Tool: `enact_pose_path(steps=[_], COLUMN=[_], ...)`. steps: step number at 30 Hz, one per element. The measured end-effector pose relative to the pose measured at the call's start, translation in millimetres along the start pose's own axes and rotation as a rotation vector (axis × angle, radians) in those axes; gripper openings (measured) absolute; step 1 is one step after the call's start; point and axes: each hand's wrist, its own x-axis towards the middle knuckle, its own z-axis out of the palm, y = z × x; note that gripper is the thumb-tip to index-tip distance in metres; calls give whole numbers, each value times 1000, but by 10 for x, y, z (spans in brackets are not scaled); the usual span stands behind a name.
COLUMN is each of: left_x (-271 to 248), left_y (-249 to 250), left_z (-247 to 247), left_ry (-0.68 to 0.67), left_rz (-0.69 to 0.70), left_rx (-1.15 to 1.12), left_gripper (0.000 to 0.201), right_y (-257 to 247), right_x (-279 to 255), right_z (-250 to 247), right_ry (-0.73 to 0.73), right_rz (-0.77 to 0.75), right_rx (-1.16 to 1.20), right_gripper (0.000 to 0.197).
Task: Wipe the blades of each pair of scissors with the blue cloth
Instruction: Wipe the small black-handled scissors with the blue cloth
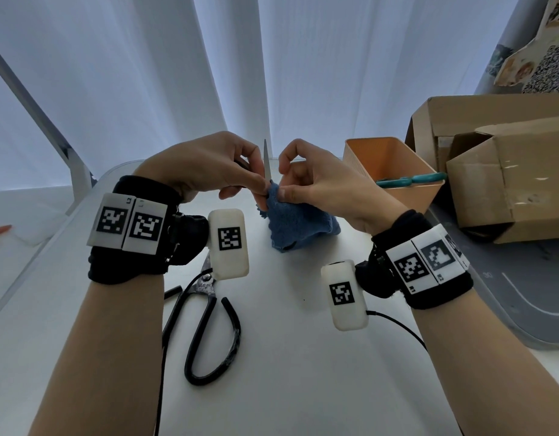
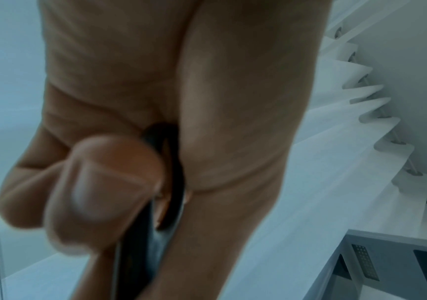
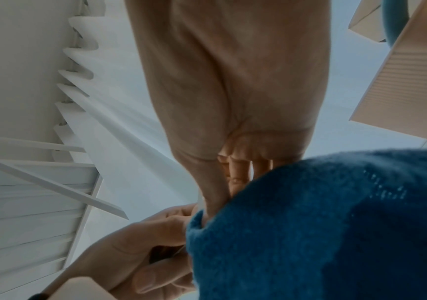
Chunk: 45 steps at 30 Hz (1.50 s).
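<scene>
My left hand (image 1: 227, 171) grips a small pair of scissors by its dark handle (image 2: 171, 178), and its silver blade (image 1: 266, 162) points straight up. At the foot of that blade my right hand (image 1: 300, 184) pinches the blue cloth (image 1: 297, 225) between thumb and fingers. The rest of the cloth (image 3: 322, 223) hangs down to the white table (image 1: 287, 357). A large pair of black-handled scissors (image 1: 205, 316) lies on the table under my left wrist. A teal-handled pair (image 1: 410, 180) rests across the rim of the orange basket (image 1: 394, 171).
Cardboard boxes (image 1: 498, 171) stand at the right behind the basket, on a grey mat (image 1: 507, 294). White curtains (image 1: 146, 73) hang behind the table. A black cable (image 1: 400, 328) runs from my right wrist.
</scene>
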Motion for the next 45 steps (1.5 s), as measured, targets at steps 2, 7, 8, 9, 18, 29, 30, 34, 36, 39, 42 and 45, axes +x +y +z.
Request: enact_pose_path(steps=[2, 7, 8, 9, 18, 29, 30, 34, 36, 39, 42, 45], left_x=[-12, -6, 0, 4, 3, -5, -7, -5, -5, -13, -15, -21], left_y=[-14, -10, -12, -20, -18, -39, -38, -48, -49, -46, -44, -57], left_z=[-27, -1, -3, -11, -15, -30, -37, -55, -56, -50, -50, -66], left_ry=[-5, -39, -29, -17, -42, -62, -61, -59, -64, -77, -80, -80], left_rz=[1, 5, 7, 9, 2, 12, 12, 15, 19, 23, 30, 31], left_rx=[-19, -2, -2, -7, -22, -48, -52, -54, -57, -50, -53, -59], left_gripper=[14, 15, 15, 15, 16, 16, 16, 14, 15, 16, 16, 17], right_y=[-4, -39, -31, -25, -36, -51, -45, -25, -22, -20, -9, 9], right_x=[3, -11, -14, -18, -23, -27, -27, -12, -5, -5, -12, -5], right_z=[5, -9, -11, -14, -26, -38, -42, -33, -30, -43, -52, -41], right_ry=[-5, -57, -36, -13, -20, -17, -2, 11, 1, -52, -45, -33], right_rz=[-3, 7, 10, 15, 24, 38, 42, 46, 41, 38, 40, 56], right_rx=[10, -15, -5, 8, -6, -3, 13, 24, 12, 15, 24, 31], right_gripper=[25, 28, 27, 27, 27, 27, 27, 24, 22, 23, 23, 19])
